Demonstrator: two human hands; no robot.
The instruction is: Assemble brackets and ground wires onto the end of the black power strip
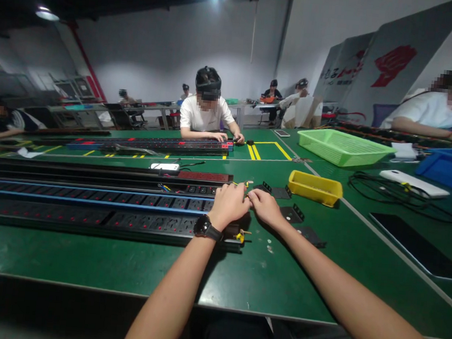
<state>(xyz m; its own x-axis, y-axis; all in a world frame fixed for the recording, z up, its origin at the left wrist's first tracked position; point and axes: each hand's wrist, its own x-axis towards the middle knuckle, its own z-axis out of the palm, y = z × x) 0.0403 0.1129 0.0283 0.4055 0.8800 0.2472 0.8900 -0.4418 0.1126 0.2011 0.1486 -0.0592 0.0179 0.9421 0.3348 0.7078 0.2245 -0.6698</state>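
Observation:
Several long black socket strips (162,222) lie side by side on the green table, reaching off to the left. My left hand (230,204), with a black watch on its wrist, is over their right ends, fingers bent and pressed together. Just right of it is my right hand (264,205), its thumb and fingers pinched close to the left fingertips. Whatever sits between the fingers is too small to make out. Yellow-and-green wire ends (240,237) stick out of the nearest strip. Black metal brackets (292,214) lie to the right of my right hand.
A yellow bin (314,188), a green basket (344,147) and a blue bin (451,171) stand on the right, with black cables (398,191) and a dark tablet (420,247). Across the table, a person in a white shirt (205,116) handles another strip.

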